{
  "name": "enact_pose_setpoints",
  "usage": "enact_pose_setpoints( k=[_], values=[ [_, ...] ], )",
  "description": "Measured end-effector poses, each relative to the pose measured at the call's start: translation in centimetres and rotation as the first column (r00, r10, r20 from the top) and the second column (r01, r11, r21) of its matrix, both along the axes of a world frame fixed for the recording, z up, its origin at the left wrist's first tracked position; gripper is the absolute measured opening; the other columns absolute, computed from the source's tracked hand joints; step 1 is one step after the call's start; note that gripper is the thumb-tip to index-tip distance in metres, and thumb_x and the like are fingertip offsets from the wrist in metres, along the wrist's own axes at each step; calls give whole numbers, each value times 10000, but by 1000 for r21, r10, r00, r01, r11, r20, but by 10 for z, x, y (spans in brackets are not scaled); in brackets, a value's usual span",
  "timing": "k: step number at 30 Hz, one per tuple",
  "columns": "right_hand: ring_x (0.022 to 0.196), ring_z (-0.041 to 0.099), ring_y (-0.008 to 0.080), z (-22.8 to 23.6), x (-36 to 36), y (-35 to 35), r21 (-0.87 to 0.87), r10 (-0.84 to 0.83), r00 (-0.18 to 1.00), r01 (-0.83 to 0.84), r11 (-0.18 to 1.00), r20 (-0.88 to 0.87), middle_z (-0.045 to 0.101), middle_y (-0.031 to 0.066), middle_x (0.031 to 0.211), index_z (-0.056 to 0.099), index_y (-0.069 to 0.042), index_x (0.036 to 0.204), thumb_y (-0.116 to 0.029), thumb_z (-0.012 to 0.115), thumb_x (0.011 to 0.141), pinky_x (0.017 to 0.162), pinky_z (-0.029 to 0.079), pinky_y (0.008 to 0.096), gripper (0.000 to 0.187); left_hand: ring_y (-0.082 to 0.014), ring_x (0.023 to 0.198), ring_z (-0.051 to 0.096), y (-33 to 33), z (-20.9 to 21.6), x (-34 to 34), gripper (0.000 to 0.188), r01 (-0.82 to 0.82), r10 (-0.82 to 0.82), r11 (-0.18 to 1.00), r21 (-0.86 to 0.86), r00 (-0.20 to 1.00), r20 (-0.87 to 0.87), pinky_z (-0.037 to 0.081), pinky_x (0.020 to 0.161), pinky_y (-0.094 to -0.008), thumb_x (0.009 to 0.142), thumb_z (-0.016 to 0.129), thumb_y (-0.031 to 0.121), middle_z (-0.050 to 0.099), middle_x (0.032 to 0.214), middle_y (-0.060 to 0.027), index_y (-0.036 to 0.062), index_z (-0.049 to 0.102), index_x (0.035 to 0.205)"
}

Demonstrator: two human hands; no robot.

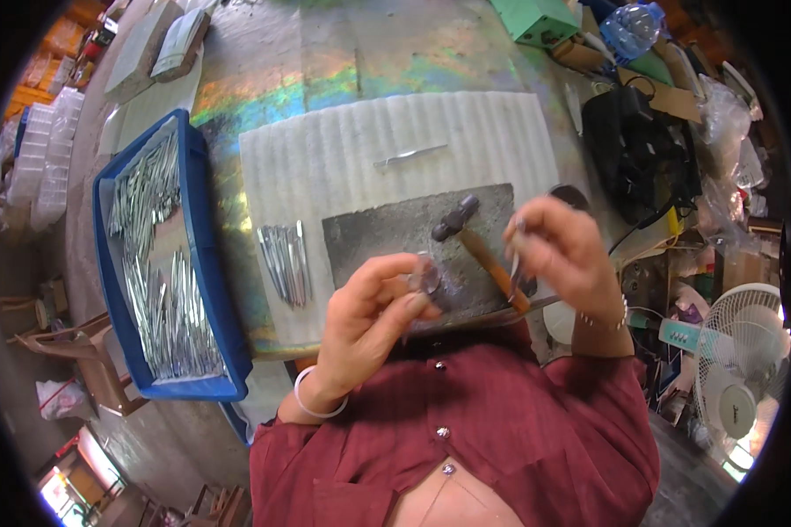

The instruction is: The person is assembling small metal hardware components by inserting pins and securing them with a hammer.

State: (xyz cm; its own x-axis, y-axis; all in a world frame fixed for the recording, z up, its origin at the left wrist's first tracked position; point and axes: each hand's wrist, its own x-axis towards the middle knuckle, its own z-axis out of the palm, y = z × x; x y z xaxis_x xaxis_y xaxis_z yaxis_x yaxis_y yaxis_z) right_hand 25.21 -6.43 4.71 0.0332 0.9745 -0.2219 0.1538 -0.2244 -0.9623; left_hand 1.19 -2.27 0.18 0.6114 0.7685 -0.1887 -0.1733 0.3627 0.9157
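Observation:
My left hand (366, 307) pinches a small round glassy piece, like a loupe lens (427, 276), above the front of a dark flat slab (356, 241). Between the bent fingers of my right hand (564, 255) is a slim metal piece, like tweezers (515, 259). A hammer (482, 253) with a dark head and wooden handle rests on the slab between my hands, its handle end by my right hand. Left of the slab, several slim metal tweezers (283, 263) lie in a row; a single pair of tweezers (410, 156) lies farther back.
White foam sheet (325, 149) lies under the slab. At left stands a blue tray (240, 356) of many slim metal pieces. A black bag (628, 145), plastic bottle (631, 33) and green box (536, 19) crowd the right side; a fan (736, 378) stands lower right.

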Motion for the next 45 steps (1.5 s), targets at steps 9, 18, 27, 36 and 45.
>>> enact_pose_setpoints(
  k=[9, 18, 27, 36, 45],
  values=[
    [609, 577, 96, -11, -55, -9, 170, -7, 997, 21, 985, -78, 588, 53, 707, 581, 25, 893, 6, 626, 829, 538, 460, 236, 80, -83, 848, 604, -6, -7, 10, 128, -3, -6, 996, 93, 996, 94, 488, 740, -211, 897, 582, 12, 661, 914, -65, -29, 573, 1018],
    [592, 602, 169, -8, -66, -8, 365, 18, 975, -101, 925, 222, 602, 92, 714, 613, 19, 900, -31, 682, 807, 527, 466, 257, 126, -67, 759, 616, -11, -5, 3, 122, -17, 15, 982, 189, 1000, 12, 494, 657, -213, 874, 619, 21, 672, 811, -60, -18, 561, 974],
    [587, 620, 114, -10, -70, -11, 253, 7, 994, -33, 967, 106, 632, 82, 699, 616, 25, 881, -37, 677, 821, 522, 477, 226, 106, -78, 728, 629, -6, 2, -2, 86, 74, -53, 956, 285, 995, -80, 497, 642, -216, 874, 601, -3, 670, 782, -70, -16, 539, 932],
    [434, 451, 16, -34, -60, 6, -126, -130, 911, 86, 988, -393, 559, 4, 608, 560, -43, 751, -108, 610, 888, 382, 308, 156, 160, -126, 748, 627, 13, -3, 4, 138, 227, -200, 927, -300, 973, 120, 521, 649, -235, 913, 581, 78, 643, 832, -86, -36, 534, 975],
    [372, 335, 8, -57, -58, 6, -327, -238, 785, 47, 944, -572, 503, -26, 574, 533, -86, 696, -160, 609, 880, 327, 242, 161, 213, -72, 546, 594, 21, -3, 4, 215, 291, -324, 920, -262, 942, -91, 471, 442, -181, 873, 660, 187, 615, 696, -28, 5, 558, 923]
  ],
)
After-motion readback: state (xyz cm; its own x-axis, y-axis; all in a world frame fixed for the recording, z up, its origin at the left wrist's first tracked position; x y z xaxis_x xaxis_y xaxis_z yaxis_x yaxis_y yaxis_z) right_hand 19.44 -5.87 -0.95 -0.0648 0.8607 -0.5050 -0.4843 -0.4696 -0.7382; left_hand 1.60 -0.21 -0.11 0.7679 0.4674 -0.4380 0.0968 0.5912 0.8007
